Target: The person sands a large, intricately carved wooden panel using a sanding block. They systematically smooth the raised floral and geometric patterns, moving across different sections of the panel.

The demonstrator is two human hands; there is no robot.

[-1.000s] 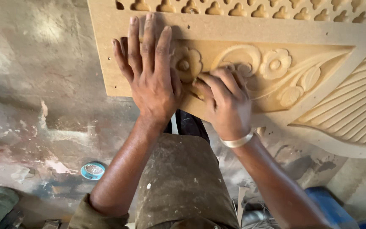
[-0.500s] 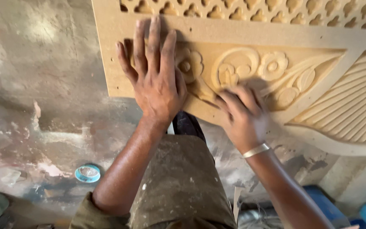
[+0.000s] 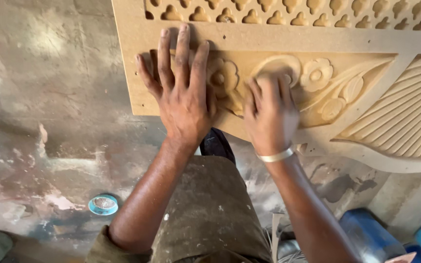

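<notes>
No packages, labels, signs or screens visible; lower-right corner unclear.

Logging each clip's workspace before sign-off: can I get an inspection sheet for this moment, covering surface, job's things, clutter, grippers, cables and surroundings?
Surface: stained, dusty concrete floor below the work.
Job's things: carved wooden panel, tan, with flower and scroll relief, a pierced row along the top and fluted ribs at right.
Clutter: small round blue lid on the floor, holding greyish matter; blue container at lower right.
Grippers: left hand flat on the panel, fingers spread; right hand blurred, fingers curled against the scroll carving, what it holds cannot be told; pale bangle on its wrist.
Cables: nothing seen.
Surroundings: the person's dusty olive trousers between the arms.
</notes>
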